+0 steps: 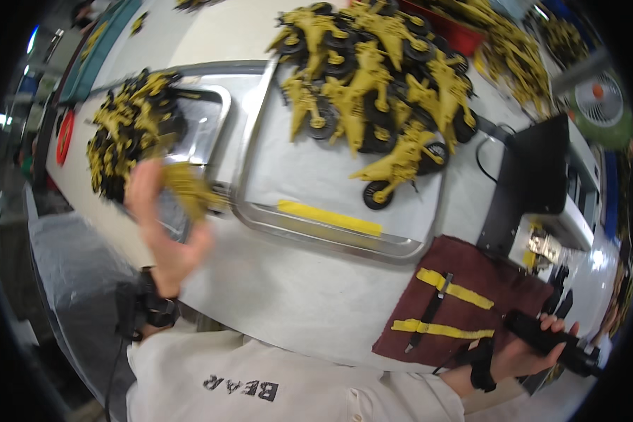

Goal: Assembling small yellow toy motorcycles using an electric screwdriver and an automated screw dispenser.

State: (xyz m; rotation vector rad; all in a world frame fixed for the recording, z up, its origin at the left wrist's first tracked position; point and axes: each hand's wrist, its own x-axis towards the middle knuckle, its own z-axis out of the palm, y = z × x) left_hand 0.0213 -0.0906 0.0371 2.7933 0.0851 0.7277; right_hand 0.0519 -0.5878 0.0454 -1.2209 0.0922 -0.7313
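My left hand (163,221) is smeared by motion beside the left tray. Between its thumb and fingers is a yellow toy motorcycle part (188,191), too blurred for detail. A heap of yellow and black parts (133,126) lies just beyond this hand, in and around the small metal tray (221,112). At the lower right, my right hand (531,355) is closed round a black electric screwdriver (552,343). Several yellow toy motorcycles (362,91) with black wheels crowd the far part of the large metal tray (330,243); one (401,165) lies nearer, on the white lining.
A maroon cloth (401,337) with yellow tape strips and a slim black tool (432,309) lies right of centre. Behind it stands a black and white machine (534,183). A green fan (601,105), a red bin (457,32) and a teal tray (84,63) sit farther off.
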